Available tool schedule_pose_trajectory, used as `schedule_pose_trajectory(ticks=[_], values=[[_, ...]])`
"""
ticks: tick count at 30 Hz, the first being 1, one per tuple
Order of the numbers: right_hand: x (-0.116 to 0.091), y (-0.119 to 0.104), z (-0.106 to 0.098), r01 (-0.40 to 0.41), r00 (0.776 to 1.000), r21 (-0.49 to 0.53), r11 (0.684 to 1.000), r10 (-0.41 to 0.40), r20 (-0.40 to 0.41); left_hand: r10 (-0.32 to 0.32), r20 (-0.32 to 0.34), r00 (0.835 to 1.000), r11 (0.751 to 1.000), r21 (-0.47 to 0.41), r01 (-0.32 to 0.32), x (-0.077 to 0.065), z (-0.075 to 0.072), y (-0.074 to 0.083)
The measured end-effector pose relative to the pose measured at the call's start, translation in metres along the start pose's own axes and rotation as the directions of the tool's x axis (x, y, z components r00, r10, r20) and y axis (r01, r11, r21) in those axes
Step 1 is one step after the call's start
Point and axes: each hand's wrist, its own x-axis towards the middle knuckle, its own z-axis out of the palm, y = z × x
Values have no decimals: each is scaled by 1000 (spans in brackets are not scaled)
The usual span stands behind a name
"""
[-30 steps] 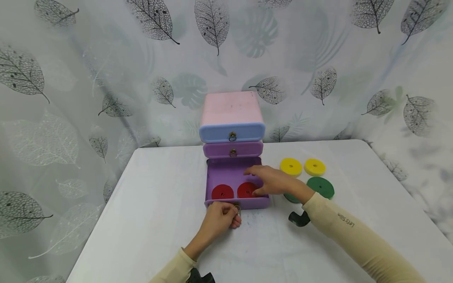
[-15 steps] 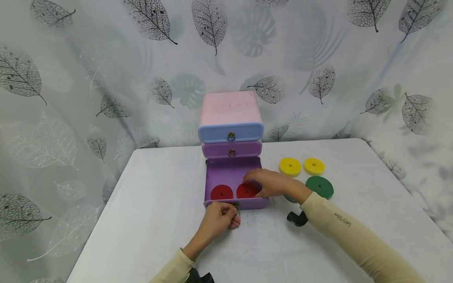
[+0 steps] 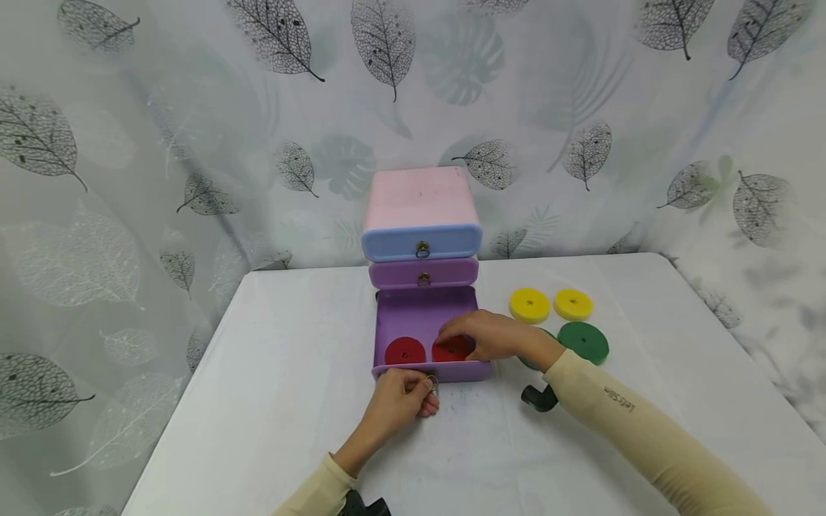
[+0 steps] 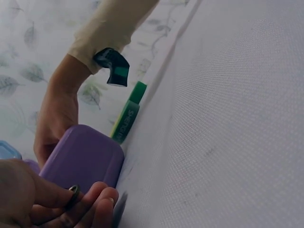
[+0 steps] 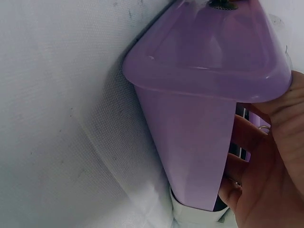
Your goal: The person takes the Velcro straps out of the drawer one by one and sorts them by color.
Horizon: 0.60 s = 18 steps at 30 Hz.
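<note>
A small chest has a pink top, a blue upper drawer and a purple middle drawer. Its purple bottom drawer is pulled out. Two red discs with centre holes lie at the drawer's front. My left hand pinches the ring pull on that drawer's front. Reaching in over the right side, my right hand has its curled fingers and thumb about the right red disc. In the right wrist view, the fingers dip behind the drawer's side wall, which hides the disc.
Two yellow discs lie on the white table to the right of the chest. Nearer me are two green discs, one mostly covered by the right hand. A leaf-print curtain stands behind the table.
My right hand has lowered into the drawer, and its fingers have curled in over the right red disc. The left hand has stayed at the ring pull.
</note>
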Motion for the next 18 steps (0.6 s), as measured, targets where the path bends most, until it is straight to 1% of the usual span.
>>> schedule_pose_trajectory(ticks=[10,14,18], values=[[1,-3,-1,-26,1000,-36,999,26,9,2,0,1000,1000,-16,-2,-1,-1,-1],[1,-3,0,-37,999,-36,999,37,4,2,0,1000,999,-35,-2,-1,-1,-4],[2,0,1,-32,999,-28,999,32,-3,-1,-2,1000,999,-40,1,-1,0,-5]])
